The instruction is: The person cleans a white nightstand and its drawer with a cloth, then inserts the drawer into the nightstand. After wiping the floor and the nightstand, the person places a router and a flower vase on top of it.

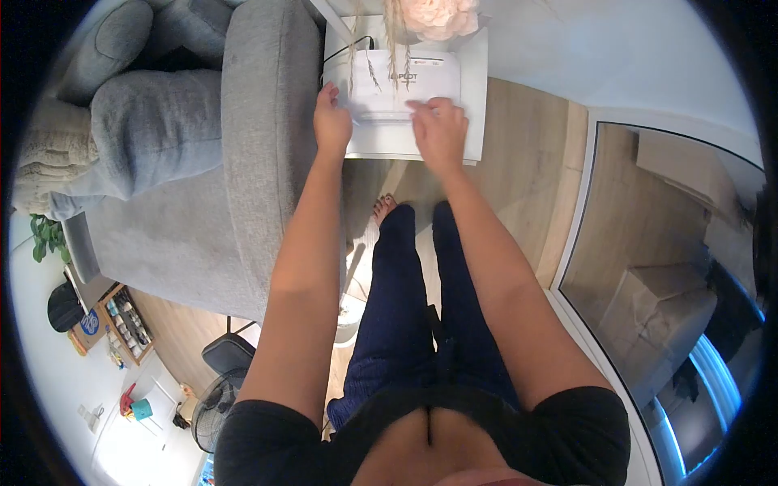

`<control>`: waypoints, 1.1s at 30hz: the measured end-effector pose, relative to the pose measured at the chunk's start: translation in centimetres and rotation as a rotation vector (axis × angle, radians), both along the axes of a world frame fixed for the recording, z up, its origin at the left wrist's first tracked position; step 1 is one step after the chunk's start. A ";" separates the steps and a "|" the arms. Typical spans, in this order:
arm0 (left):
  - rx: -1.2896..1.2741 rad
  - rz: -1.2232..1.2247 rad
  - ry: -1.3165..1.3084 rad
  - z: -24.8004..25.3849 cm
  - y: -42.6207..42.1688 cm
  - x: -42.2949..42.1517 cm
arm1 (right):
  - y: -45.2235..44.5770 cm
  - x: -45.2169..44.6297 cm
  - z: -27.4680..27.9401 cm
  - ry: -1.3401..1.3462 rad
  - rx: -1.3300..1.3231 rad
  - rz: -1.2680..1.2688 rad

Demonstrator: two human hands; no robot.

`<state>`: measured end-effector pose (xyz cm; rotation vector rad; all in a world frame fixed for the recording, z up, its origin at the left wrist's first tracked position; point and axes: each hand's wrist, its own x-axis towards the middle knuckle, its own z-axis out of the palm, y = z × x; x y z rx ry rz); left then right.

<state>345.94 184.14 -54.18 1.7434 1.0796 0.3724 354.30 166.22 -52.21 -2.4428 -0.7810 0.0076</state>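
A flat white box-like unit (389,91) with "PLDT" printed on it lies on a small white side table (474,81). My left hand (332,125) is at the unit's left edge, beside the grey sofa arm, with its fingers loosely bent and apart from the thumb. Over the unit's lower right part is my right hand (440,134), its index finger stretched toward the front strip and the other fingers partly bent. Slight blur hides whether that fingertip touches. Neither hand visibly holds anything.
A pale pink flower (440,16) and dried stems hang over the unit's far side. A black cable (348,50) runs behind it at left. The grey sofa (267,97) stands close on the left; a framed glass panel (648,219) is at right.
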 end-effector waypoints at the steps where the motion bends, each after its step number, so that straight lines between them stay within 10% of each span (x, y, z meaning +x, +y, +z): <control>1: 0.012 0.033 -0.008 0.4 -0.5 -0.3 | 0.6 -0.5 0.0 -0.028 0.053 0.045; 16: -0.251 0.178 -0.178 2.0 -1.4 -3.0 | 7.2 0.0 -1.0 -0.078 0.090 0.139; 22: -0.267 0.161 -0.171 3.8 -1.5 -3.6 | 1.4 -9.2 1.8 0.787 -0.171 0.802; 24: -0.269 0.160 -0.178 4.4 -1.6 -3.8 | -3.1 -13.2 1.8 0.283 -0.304 1.181; 28: -0.256 0.156 -0.164 4.8 -2.3 -4.1 | -2.7 -8.6 3.6 0.242 -0.418 0.617; 30: -0.258 0.165 -0.133 4.3 -3.1 -3.7 | -3.1 -4.9 2.5 -0.186 -0.277 0.351; 33: -0.267 0.194 -0.103 3.8 -4.9 -2.8 | -3.5 -1.3 0.6 -0.299 -0.325 0.470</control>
